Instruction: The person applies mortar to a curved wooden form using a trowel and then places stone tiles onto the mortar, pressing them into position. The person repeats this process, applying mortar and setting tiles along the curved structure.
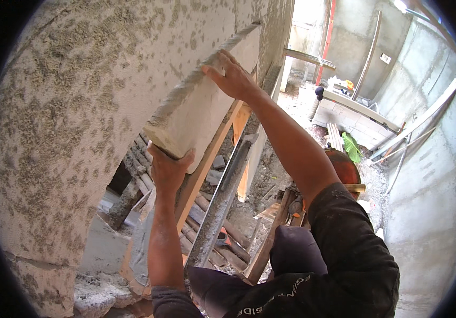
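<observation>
A long, pale building block (206,114) lies against the mortar-spotted wall (63,111), above a wooden board (200,180). Rough grey mortar (196,78) runs along its upper edge. My left hand (168,167) cups the block's near lower end, thumb and fingers spread around the corner. Farther along, my right hand (234,79) grips the upper edge, with its fingers over the mortar and the palm by the front face. The side of the block toward the wall is hidden.
Below the block a long metal channel (220,199) runs slantwise, with round poles (233,238) and rubble under it. A wooden plank (270,244) lies by my knees. At the far right are a low block wall (350,119), leaning boards (424,116) and a green leaf (351,147).
</observation>
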Available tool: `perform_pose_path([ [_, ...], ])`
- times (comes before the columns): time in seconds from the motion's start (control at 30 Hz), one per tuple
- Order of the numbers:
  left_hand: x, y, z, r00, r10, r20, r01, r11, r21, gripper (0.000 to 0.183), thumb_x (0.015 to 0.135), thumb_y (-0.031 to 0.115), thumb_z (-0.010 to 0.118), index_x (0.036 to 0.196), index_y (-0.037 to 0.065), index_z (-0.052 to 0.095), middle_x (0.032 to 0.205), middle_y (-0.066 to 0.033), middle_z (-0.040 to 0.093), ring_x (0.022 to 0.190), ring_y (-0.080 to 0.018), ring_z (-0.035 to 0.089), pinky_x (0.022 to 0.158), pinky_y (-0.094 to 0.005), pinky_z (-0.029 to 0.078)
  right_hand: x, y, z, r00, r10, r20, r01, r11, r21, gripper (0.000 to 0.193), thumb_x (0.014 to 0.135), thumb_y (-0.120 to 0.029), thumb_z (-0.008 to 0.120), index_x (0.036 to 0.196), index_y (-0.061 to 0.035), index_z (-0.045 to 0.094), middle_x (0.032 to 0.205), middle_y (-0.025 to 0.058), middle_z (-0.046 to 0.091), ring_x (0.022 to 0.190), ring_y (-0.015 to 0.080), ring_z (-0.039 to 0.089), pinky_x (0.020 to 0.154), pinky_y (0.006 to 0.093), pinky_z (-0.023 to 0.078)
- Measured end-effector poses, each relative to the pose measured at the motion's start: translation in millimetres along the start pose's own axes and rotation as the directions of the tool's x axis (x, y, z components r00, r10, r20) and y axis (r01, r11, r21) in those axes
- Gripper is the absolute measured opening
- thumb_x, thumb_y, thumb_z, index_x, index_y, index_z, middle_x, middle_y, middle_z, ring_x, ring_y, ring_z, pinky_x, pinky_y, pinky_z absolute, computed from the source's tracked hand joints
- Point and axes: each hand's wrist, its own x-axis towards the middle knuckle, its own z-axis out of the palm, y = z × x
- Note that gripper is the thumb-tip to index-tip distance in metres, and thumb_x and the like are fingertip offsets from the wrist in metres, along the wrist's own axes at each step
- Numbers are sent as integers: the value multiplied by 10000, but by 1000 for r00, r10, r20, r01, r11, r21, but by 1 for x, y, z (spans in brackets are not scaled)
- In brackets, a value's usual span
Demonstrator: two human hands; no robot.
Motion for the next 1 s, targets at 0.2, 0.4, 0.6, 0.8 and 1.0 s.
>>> perform_pose_path([
  [0.2, 1, 2, 1, 998, -29, 56, 33, 997, -69, 855, 635, 306, 793, 1207, -56, 272, 1098, -272, 539, 1001, -406, 575, 865, -447, 469, 1, 5, 0, 998, 55, 15, -55, 997, -48, 937, 795, -690, 491, 1349, 55, 368, 1435, 208, 323, 1333, 319, 326, 1068, 425, 310],
  [0.4, 2, -5, 1, 999, -12, 47, 18, 991, -133, 907, 638, 316, 814, 1246, -71, 264, 1135, -267, 527, 1027, -354, 570, 879, -409, 467, 9, 13, 4, 1000, 9, -20, -9, 999, -38, 991, 752, -726, 516, 1362, 38, 358, 1429, 212, 333, 1325, 323, 339, 1065, 430, 314],
  [0.6, 6, -12, -9, 991, 83, 102, -68, 987, -147, 898, 633, 343, 822, 1237, -77, 307, 1121, -266, 553, 1041, -333, 574, 873, -394, 470, 22, 27, 0, 986, -12, 168, 4, 999, 45, 987, 698, -747, 557, 1337, -8, 415, 1338, 235, 448, 1236, 355, 443, 998, 421, 388],
  [0.8, 4, -9, -5, 998, 27, 58, -30, 999, 42, 935, 643, 430, 793, 1238, -76, 279, 1081, -298, 573, 1001, -380, 606, 843, -419, 488, 21, 26, -5, 970, -238, -53, 233, 969, -85, 577, 860, -472, 562, 1251, -52, 502, 1295, 214, 488, 1228, 338, 446, 1023, 395, 355],
  [1.0, 7, -20, -5, 995, 21, 103, -20, 1000, -11, 991, 633, 497, 781, 1254, -64, 250, 1019, -290, 605, 941, -388, 631, 819, -432, 508, 11, 10, -10, 976, -211, 53, 206, 975, 80, 557, 861, -469, 570, 1220, -45, 525, 1239, 208, 537, 1188, 342, 482, 998, 392, 377],
])
